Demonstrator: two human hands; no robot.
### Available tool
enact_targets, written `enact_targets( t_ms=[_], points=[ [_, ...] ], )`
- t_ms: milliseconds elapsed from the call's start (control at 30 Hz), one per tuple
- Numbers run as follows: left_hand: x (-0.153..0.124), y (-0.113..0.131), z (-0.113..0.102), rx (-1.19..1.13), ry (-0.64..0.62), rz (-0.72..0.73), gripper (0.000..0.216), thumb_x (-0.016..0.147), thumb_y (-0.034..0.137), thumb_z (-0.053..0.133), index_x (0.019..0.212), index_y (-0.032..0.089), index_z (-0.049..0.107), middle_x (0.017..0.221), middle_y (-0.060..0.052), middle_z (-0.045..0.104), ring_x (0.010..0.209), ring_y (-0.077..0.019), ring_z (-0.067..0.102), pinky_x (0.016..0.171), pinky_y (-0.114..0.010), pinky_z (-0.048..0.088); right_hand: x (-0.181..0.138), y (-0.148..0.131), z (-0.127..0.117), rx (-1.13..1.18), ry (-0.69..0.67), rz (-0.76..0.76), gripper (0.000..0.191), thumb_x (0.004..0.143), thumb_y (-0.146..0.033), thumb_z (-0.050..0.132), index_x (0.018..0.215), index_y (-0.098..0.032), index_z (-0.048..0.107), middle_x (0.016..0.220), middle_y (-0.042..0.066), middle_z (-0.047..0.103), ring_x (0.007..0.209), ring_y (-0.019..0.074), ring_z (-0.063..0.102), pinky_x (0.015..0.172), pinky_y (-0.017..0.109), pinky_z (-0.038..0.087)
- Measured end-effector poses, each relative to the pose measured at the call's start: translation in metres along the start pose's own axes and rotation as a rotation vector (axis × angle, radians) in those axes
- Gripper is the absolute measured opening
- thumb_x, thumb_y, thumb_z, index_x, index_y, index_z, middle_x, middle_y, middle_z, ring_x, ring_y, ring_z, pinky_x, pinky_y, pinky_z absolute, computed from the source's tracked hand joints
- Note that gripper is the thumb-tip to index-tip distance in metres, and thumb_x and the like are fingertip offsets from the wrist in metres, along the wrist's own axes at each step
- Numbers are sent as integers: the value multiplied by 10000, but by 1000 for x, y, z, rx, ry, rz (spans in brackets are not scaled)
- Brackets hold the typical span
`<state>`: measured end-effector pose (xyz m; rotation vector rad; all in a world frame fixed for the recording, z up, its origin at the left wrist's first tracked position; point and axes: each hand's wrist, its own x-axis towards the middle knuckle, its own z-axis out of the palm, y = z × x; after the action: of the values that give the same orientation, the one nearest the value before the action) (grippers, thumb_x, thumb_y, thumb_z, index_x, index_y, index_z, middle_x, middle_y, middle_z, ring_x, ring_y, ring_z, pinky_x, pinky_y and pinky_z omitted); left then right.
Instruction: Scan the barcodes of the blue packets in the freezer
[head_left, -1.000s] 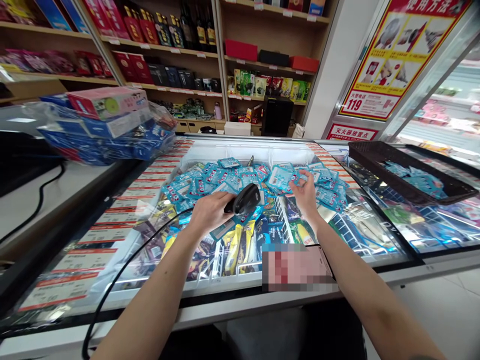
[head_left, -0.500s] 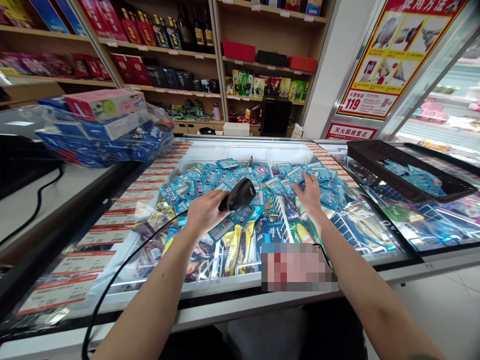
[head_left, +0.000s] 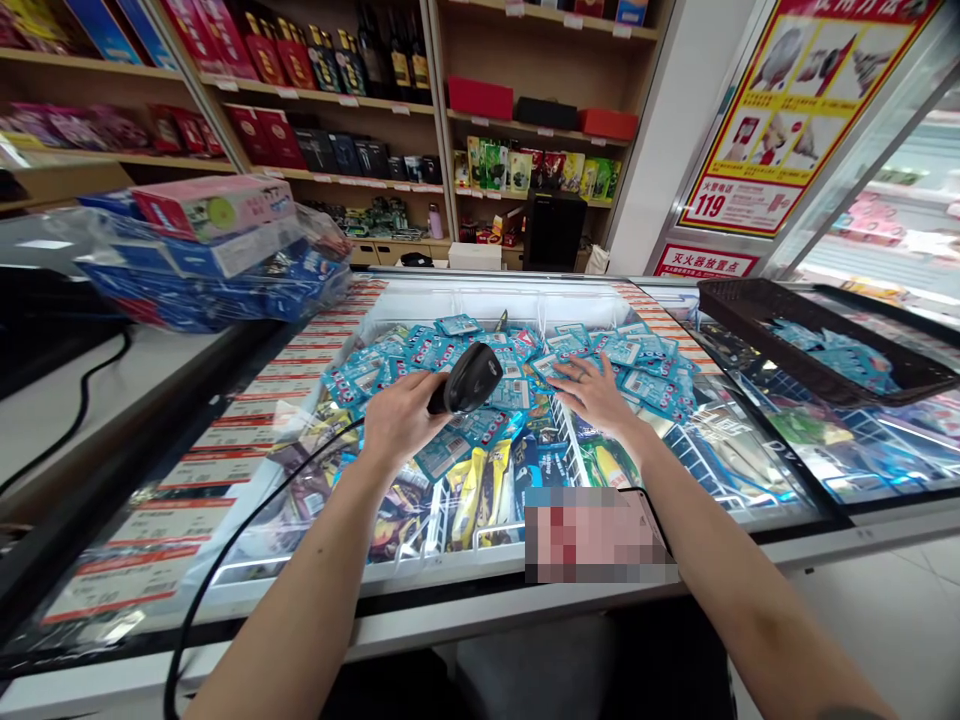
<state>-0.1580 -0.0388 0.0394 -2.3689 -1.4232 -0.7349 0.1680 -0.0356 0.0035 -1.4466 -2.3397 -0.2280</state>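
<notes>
My left hand is closed round the grip of a black corded barcode scanner, whose head points down at a heap of small blue packets lying on the glass lid of a chest freezer. My right hand lies palm down on the packets near the middle of the heap, fingers spread, holding nothing. The scanner's black cable runs back along my left arm.
A black mesh tray with more blue packets sits on the freezer lid at right. Stacked boxes in a clear plastic bag rest on the counter at left. A blurred flat object lies at the freezer's near edge. Shelves of goods stand behind.
My right hand has put down the blue packet it held up and has slid left across the heap, now lying flat. The scanner has shifted slightly left and up.
</notes>
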Motion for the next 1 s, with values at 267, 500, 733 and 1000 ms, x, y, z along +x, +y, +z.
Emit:
enact_targets(
  t_ms=[267,500,733,1000],
  points=[
    [0,-4,-3,47,-8,-83,303,783,379,511,1040,242,595,969,-37,661,918,-222,597,607,-272,391,0,6,5,-116,74,189,337,924,-339,364,1194,-315,564,1349,11,477,1303,286,310,1055,644,21],
    [0,-8,-3,84,-9,-96,288,774,351,520,1035,253,588,956,-24,655,907,-218,597,591,-271,377,5,-22,-13,72,-101,-188,451,934,-425,329,1381,-366,307,1463,-74,287,1375,198,184,1116,482,171],
    [-1,-8,-2,90,-22,-80,308,765,369,529,1042,248,591,962,-28,655,911,-224,598,605,-282,389,6,-22,-12,269,-103,-210,330,878,-509,430,1072,-312,610,1257,-23,559,1198,202,462,1008,427,345],
    [-2,-8,2,60,-34,-24,322,779,361,514,1077,255,578,993,-34,653,935,-232,592,619,-283,400,3,-12,-8,195,-21,-185,499,816,-476,559,1279,-312,470,1076,54,600,1037,214,515,894,398,406]
  ],
)
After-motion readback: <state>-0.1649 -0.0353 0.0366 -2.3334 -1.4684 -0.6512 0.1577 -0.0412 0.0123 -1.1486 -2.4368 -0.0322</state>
